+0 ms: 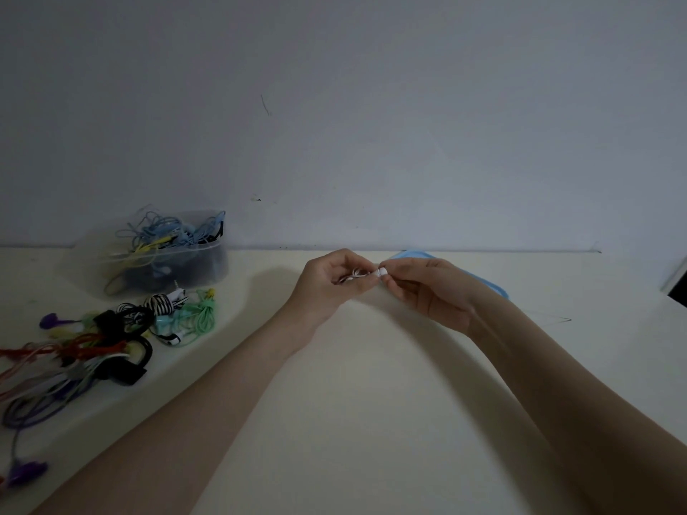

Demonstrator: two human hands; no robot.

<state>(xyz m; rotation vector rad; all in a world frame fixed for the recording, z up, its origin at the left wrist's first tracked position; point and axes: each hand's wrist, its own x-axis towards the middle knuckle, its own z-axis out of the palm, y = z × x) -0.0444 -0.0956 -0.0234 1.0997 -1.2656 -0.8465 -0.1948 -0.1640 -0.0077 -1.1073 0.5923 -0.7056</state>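
Above the far middle of the cream table (364, 403), my two hands meet around a small white earphone cable. My left hand (332, 282) holds a coiled bundle of the white cable (351, 275) in its curled fingers. My right hand (427, 288) pinches the cable's white end piece (382, 272) between thumb and fingertips, right beside the left hand. Most of the cable is hidden inside the left hand.
A clear plastic tub (208, 262) full of tangled blue and yellow cables stands at the back left. In front of it lie bundled earphones (167, 314) and loose coloured cables (55, 366). A light blue flat thing (487, 282) lies behind my right hand. The wall runs along the table's far edge.
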